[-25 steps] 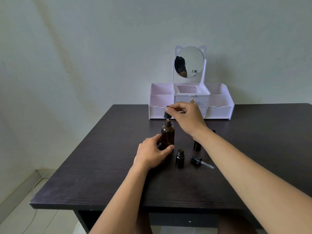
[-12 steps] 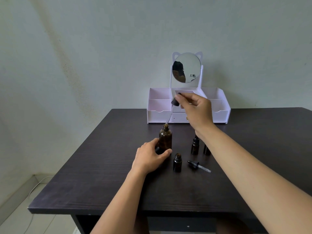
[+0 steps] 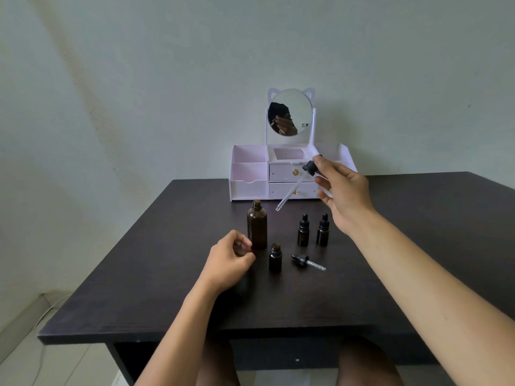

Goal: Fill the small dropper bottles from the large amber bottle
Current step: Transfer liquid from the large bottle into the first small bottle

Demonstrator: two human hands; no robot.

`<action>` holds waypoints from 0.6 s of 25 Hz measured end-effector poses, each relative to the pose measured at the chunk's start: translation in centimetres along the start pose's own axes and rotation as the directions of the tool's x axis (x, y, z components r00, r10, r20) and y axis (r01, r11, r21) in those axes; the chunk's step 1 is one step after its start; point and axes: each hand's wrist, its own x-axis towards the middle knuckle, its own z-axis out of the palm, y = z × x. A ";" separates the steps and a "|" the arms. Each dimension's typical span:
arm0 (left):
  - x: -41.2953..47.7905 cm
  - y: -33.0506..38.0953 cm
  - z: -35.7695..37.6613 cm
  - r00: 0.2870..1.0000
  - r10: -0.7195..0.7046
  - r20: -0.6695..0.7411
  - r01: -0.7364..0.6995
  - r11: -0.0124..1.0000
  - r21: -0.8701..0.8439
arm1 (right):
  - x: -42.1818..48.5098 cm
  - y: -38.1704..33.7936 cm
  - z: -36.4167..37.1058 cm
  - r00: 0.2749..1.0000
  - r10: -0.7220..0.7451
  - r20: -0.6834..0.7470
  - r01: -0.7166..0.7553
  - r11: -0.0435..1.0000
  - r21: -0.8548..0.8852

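Dropper [image 3: 296,184], lifted out, tilts before white organizer [image 3: 248,174].

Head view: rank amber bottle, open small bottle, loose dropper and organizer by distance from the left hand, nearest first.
1. Amber bottle: right beside the left hand, just beyond it.
2. Open small bottle: a little to the hand's right.
3. Loose dropper: lying farther right.
4. Organizer: farthest, at the back.

One large amber bottle [image 3: 257,225], three small dropper bottles [image 3: 275,258] [image 3: 303,230] [image 3: 322,229], two capped, one open, two droppers [image 3: 308,261] [image 3: 308,168], one drawer organizer [image 3: 248,188], one mirror [image 3: 299,107], one table [image 3: 167,274] and two hands [image 3: 228,260] [image 3: 344,196]
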 end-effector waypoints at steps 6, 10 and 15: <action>-1.6 1.4 0.8 0.975 0.031 0.220 -0.096 0.952 0.291 | -1.8 1.7 -1.9 0.995 0.101 0.024 -0.101 0.995 0.012; -1.5 1.2 1.2 0.985 0.068 0.161 -0.119 0.933 0.338 | -2.3 2.4 -1.9 0.994 0.111 0.026 -0.110 0.994 -0.010; -1.7 1.2 1.1 0.983 0.084 0.161 -0.137 0.926 0.352 | -2.4 3.4 -1.9 0.993 0.111 0.027 -0.110 0.993 -0.038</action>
